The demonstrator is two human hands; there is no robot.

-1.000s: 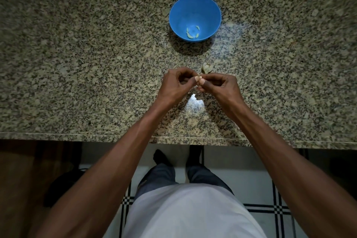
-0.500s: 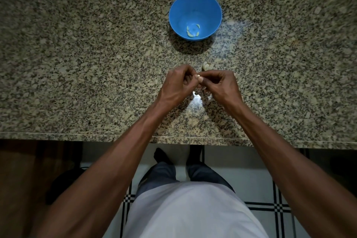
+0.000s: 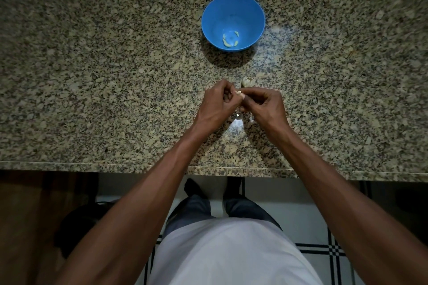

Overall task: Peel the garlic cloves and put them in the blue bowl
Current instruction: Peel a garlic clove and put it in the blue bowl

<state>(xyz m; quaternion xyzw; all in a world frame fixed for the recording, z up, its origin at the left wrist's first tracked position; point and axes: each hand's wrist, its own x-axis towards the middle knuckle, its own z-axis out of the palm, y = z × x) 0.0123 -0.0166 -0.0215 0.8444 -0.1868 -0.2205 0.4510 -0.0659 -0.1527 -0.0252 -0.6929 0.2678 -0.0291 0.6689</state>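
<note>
The blue bowl [image 3: 232, 7] stands on the granite counter, far of my hands, with a few pale peeled garlic cloves [image 3: 229, 40] at its bottom. My left hand [image 3: 220, 105] and my right hand [image 3: 264, 105] meet above the counter and together pinch a small garlic clove [image 3: 239, 93] between their fingertips. Most of that clove is hidden by the fingers. A piece of garlic in its papery skin [image 3: 247, 81] lies on the counter just beyond my right hand.
Small bits of peel [image 3: 238, 116] lie on the counter under my hands. The speckled granite counter [image 3: 104, 76] stretches wide to both sides, and its front edge [image 3: 115, 165] runs below my forearms. A checked floor shows beneath.
Both hands have stayed together over the same spot, with the fingers shifting slightly on the clove. The bowl and the garlic on the counter have not moved.
</note>
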